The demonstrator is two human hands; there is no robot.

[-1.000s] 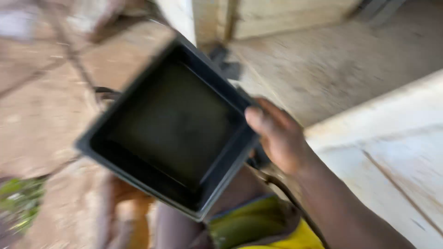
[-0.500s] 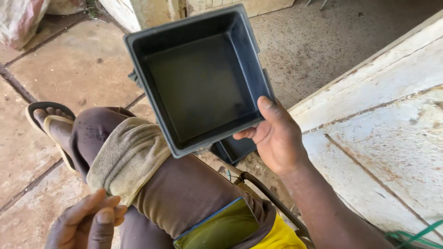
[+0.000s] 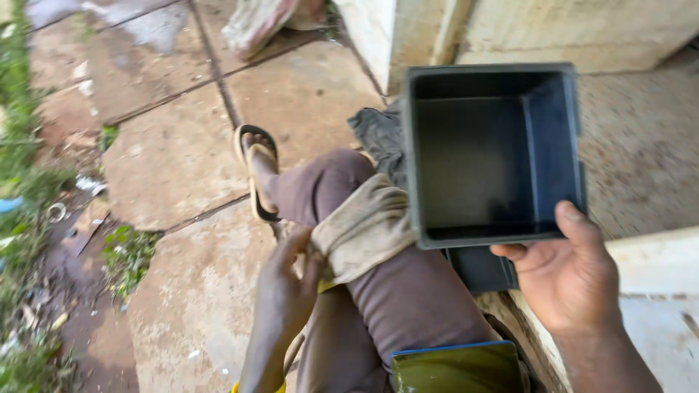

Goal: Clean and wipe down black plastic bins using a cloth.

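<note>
My right hand (image 3: 575,280) grips the near rim of a dark square plastic tub (image 3: 495,156), thumb over the edge, with its empty inside facing me. My left hand (image 3: 285,287) reaches down beside my knee and touches a dirty beige cloth (image 3: 364,229) draped over my brown trouser leg (image 3: 393,291). Under the tub lies another dark flat piece (image 3: 480,268), partly hidden. My foot in a sandal (image 3: 258,171) rests on the paving.
Stone paving slabs (image 3: 175,160) with cracks lie to the left, with weeds and litter (image 3: 29,218) along the edge. A pale concrete ledge (image 3: 655,291) is at right, a wall corner (image 3: 393,36) behind. A green-yellow object (image 3: 455,367) sits at my lap.
The tub has swung right and turned squarer to me, still in my right hand. My left hand has moved up from below onto the cloth on my knee. My view has shifted left.
</note>
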